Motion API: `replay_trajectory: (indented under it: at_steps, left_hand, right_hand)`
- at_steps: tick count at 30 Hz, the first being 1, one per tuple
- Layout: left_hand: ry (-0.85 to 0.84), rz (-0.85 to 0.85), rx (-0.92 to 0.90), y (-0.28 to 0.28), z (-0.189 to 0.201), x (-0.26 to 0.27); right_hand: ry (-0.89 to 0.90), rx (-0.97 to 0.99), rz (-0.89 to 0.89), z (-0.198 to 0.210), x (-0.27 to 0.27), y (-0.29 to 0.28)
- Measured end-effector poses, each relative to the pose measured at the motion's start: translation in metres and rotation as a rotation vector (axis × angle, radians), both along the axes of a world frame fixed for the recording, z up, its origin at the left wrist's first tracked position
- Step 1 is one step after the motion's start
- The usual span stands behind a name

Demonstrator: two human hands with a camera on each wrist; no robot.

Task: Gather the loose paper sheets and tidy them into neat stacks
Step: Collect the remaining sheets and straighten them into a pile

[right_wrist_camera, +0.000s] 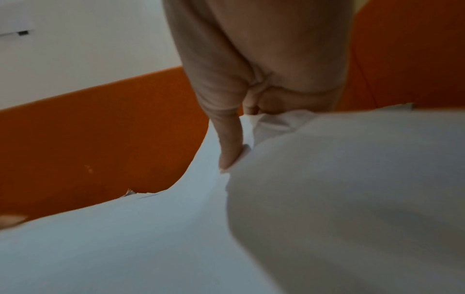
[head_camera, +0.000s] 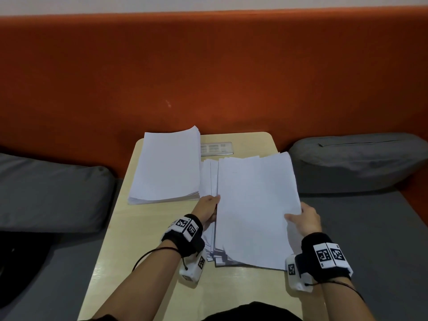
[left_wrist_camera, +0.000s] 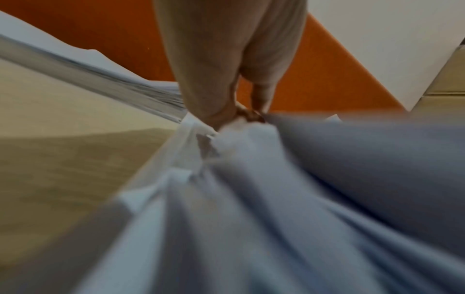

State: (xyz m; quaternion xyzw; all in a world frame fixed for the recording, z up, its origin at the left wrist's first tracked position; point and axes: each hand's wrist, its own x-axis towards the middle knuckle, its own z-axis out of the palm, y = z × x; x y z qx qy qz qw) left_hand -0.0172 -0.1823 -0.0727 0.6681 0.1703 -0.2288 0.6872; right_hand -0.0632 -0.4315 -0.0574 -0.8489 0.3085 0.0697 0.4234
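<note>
- Grey cushion [head_camera: 53,193] lies at the far left, beside the table, under the orange backrest [head_camera: 208,72].
- Pale wooden table [head_camera: 148,230] carries a squared stack of white paper [head_camera: 165,167] on its left half, lying flat, its near edge showing many layers.
- Left hand [head_camera: 207,208] grips the left edge of a loose bundle of sheets [head_camera: 252,209]; its fingers are curled onto the paper (the left wrist view is blurred, but the fingertips [left_wrist_camera: 241,115] meet the edge there).
- That bundle is tilted up off the table just right of the neat stack, its sheets fanned and uneven at the left and near edges.
- Right hand [head_camera: 305,220] holds the bundle's right edge, thumb [right_wrist_camera: 230,147] pressed on top, the other fingers hidden beneath.
- Behind the bundle a clear plastic ruler [head_camera: 216,148] lies flat on the table.
- A second grey cushion [head_camera: 361,161] sits at the far right.
</note>
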Motion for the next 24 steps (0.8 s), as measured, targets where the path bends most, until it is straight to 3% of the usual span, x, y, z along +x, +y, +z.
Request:
replay_trajectory:
  at_steps: [4, 6, 9, 12, 17, 24]
  left_hand:
    - [-0.131, -0.309, 0.324, -0.01, 0.008, -0.001]
    - [-0.213, -0.32, 0.269, -0.012, 0.018, -0.007]
    - [-0.377, -0.232, 0.053, -0.008, 0.031, -0.012]
    - [-0.439, -0.124, -0.063, -0.003, 0.041, -0.013]
    - [-0.622, -0.056, 0.018, -0.004, 0.065, -0.004]
    - [-0.897, 0.112, 0.004, -0.011, 0.116, 0.001]
  right_hand:
    - [-0.024, 0.082, 0.039, 0.002, 0.001, 0.011]
    - [-0.063, 0.179, -0.019, 0.004, 0.0, 0.01]
    - [-0.209, 0.535, -0.17, 0.018, -0.007, 0.012]
    - [-0.334, 0.737, -0.108, 0.037, -0.008, 0.015]
    - [-0.507, 0.538, -0.031, 0.064, 0.008, 0.019]
    - [-0.84, 0.486, 0.039, 0.109, 0.01, 0.026]
